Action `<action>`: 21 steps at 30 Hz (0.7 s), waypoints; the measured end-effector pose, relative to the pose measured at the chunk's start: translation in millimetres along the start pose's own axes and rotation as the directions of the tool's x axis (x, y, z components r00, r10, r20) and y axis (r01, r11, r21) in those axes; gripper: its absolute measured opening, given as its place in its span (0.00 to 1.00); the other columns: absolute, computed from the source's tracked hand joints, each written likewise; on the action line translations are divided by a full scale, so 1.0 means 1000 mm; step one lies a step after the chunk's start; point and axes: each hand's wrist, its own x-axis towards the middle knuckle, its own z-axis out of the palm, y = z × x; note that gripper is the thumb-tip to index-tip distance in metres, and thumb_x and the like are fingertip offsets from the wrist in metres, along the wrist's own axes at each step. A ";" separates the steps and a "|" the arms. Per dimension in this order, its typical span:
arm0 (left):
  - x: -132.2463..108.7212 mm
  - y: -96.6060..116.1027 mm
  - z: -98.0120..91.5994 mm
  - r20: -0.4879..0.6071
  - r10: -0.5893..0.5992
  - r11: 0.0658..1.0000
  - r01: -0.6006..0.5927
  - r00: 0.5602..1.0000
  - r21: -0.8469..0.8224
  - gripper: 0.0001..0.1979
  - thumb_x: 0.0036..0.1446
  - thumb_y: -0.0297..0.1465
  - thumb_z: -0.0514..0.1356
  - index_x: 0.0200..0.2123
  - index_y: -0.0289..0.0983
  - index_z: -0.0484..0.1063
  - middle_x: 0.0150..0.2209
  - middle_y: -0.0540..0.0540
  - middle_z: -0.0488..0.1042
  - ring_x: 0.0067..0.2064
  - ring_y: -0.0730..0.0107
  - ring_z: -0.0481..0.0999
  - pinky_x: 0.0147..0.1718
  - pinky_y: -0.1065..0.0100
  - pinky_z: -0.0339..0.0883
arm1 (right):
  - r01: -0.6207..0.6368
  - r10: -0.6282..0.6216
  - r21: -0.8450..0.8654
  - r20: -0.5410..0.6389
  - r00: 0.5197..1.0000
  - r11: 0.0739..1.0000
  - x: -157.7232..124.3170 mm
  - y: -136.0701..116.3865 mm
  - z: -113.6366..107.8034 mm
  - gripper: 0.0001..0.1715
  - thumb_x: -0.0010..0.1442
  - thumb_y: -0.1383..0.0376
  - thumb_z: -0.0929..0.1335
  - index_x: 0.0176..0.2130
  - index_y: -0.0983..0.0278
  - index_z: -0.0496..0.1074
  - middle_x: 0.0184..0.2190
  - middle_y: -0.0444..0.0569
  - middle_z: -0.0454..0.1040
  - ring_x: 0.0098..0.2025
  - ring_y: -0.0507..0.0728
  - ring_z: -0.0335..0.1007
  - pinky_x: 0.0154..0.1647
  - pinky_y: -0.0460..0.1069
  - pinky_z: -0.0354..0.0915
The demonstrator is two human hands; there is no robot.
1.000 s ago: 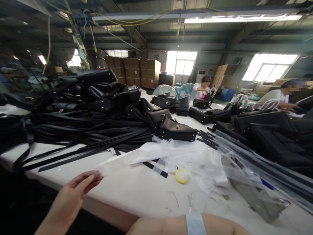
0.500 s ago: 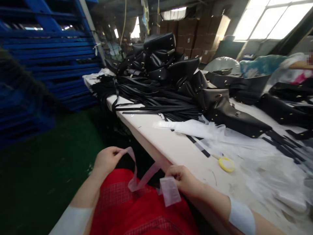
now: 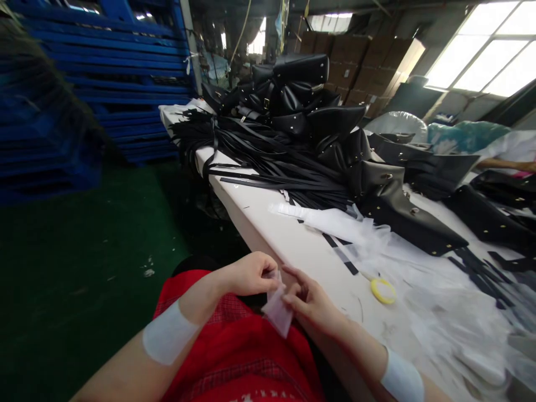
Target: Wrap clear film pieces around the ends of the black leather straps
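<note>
Slanting lengthwise down toward red garment [image 3: 251, 352], translucent strip [image 3: 278, 314] pinched in left hand [image 3: 252, 274] and right hand [image 3: 313, 306].

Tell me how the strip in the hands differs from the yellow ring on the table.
The strip is pale, with a pointed corner; the ring is yellow and round. The strip is between the left hand and right hand; the ring lies on the table.

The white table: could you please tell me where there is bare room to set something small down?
The white table has a bare patch along its near edge, bordered by black straps, white plastic and a yellow ring; loose threads lie near the ring. Black bags crowd the far side, plastic the right.
</note>
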 end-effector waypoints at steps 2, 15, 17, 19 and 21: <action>0.005 0.002 0.006 -0.084 0.003 1.000 -0.005 0.996 -0.028 0.14 0.50 0.37 0.65 0.21 0.34 0.67 0.20 0.54 0.62 0.23 0.77 0.58 0.22 0.74 0.51 | -0.037 0.035 0.025 0.087 0.996 0.999 0.002 0.001 0.001 0.24 0.58 0.55 0.71 0.50 0.65 0.71 0.24 0.41 0.70 0.24 0.50 0.64 0.27 0.46 0.62; -0.014 -0.002 0.030 -0.358 0.069 0.921 -0.197 0.931 -0.335 0.15 0.62 0.41 0.57 0.36 0.37 0.77 0.55 0.40 0.71 0.57 0.59 0.69 0.58 0.62 0.59 | -0.004 0.054 0.191 -0.257 0.965 0.982 0.015 0.007 -0.007 0.23 0.53 0.47 0.73 0.27 0.64 0.68 0.19 0.40 0.67 0.21 0.49 0.59 0.23 0.45 0.56; -0.017 0.004 0.034 -0.248 0.102 0.946 -0.171 0.963 -0.276 0.16 0.63 0.40 0.56 0.43 0.39 0.79 0.56 0.41 0.71 0.58 0.59 0.69 0.59 0.61 0.59 | 0.003 0.033 0.143 -0.249 0.968 0.990 0.014 0.005 -0.004 0.25 0.52 0.46 0.73 0.26 0.64 0.68 0.19 0.40 0.66 0.21 0.49 0.59 0.22 0.45 0.56; -0.015 0.008 0.039 -0.201 0.134 0.968 -0.172 0.970 -0.186 0.17 0.63 0.38 0.55 0.49 0.40 0.77 0.54 0.42 0.73 0.56 0.60 0.72 0.58 0.62 0.61 | 0.009 0.015 0.096 -0.247 0.969 0.995 0.013 0.002 -0.001 0.26 0.51 0.45 0.72 0.26 0.64 0.69 0.18 0.40 0.66 0.20 0.49 0.59 0.22 0.45 0.57; -0.011 0.008 0.041 -0.239 0.154 0.982 -0.176 0.959 -0.073 0.17 0.64 0.36 0.54 0.50 0.39 0.77 0.51 0.42 0.76 0.53 0.62 0.74 0.56 0.63 0.64 | 0.020 0.002 0.084 -0.251 0.968 0.996 0.012 -0.002 0.000 0.26 0.51 0.44 0.72 0.29 0.65 0.70 0.19 0.40 0.67 0.20 0.49 0.59 0.22 0.46 0.58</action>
